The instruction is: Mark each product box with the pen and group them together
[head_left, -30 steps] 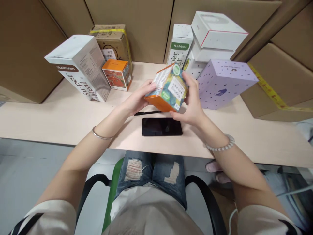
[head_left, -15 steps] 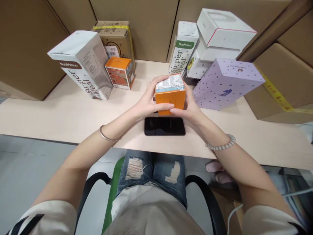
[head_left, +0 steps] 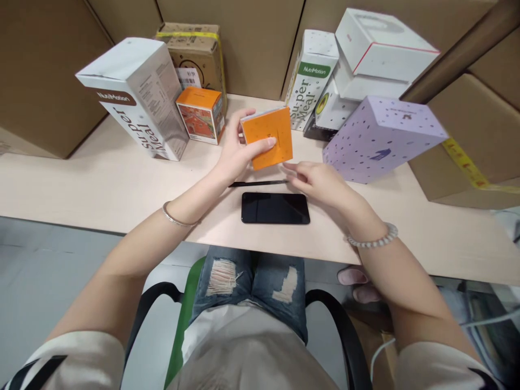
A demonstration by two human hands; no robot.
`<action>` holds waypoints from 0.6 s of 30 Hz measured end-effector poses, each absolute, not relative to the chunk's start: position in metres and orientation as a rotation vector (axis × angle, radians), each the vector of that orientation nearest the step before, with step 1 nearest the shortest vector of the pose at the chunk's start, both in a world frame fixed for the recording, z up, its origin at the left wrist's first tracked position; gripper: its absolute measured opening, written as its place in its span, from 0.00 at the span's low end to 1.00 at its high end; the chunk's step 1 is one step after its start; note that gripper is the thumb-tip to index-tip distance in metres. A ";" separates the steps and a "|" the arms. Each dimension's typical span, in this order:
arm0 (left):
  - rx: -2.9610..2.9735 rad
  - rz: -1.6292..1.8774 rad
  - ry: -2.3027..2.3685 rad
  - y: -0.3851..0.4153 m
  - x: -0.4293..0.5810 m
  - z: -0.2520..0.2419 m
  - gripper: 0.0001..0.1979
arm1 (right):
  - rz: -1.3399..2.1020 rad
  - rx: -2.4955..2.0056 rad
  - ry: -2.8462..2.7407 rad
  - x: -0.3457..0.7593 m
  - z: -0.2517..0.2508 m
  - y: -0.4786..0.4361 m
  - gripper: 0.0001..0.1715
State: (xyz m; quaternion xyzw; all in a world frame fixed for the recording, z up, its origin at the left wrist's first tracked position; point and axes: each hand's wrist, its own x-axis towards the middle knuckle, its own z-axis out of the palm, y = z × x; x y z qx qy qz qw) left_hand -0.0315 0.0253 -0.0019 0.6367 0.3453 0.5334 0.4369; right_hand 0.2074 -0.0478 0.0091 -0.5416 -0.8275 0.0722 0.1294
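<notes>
My left hand [head_left: 238, 149] grips a small orange box [head_left: 280, 132] above the table, thumb pressed on its plain orange face. Just below the box's lower right corner is my right hand [head_left: 319, 181], open, with its index fingertip close to that corner. Its thumb is near the right end of a thin black pen-like stick [head_left: 258, 184] on the table; whether it touches the stick I cannot tell. A black phone [head_left: 275, 208] lies flat in front of the stick, nearer to me.
To the left stand a tall white box [head_left: 140, 95], another orange box [head_left: 201, 114] and a taped brown carton [head_left: 199, 54]. At right are a narrow white box [head_left: 312, 76], stacked white boxes [head_left: 382, 43] and a purple dotted box [head_left: 382, 135]. Large cardboard [head_left: 231, 49] walls the back.
My right hand has let go of the orange box and moved down beside it. The box has turned in my left hand, its plain orange face now toward me. The black stick shows fully.
</notes>
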 end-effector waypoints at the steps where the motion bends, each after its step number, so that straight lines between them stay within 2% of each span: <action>1: 1.596 1.365 0.875 0.029 -0.032 -0.003 0.44 | 0.198 -1.539 -2.497 0.202 0.010 -0.050 0.24; 6: 1.573 1.436 0.878 0.035 -0.032 -0.009 0.45 | -0.129 -1.489 -2.724 0.185 0.007 -0.050 0.19; 11: 1.525 1.366 0.923 0.031 -0.034 -0.004 0.37 | -0.400 -1.405 -2.695 0.190 0.011 -0.048 0.20; 16: 1.466 1.316 0.898 0.034 -0.037 -0.003 0.36 | -0.242 -1.347 -2.434 0.199 0.013 -0.053 0.10; 18: 1.488 1.304 0.898 0.033 -0.033 -0.009 0.37 | -0.075 -1.277 -2.192 0.198 0.010 -0.057 0.12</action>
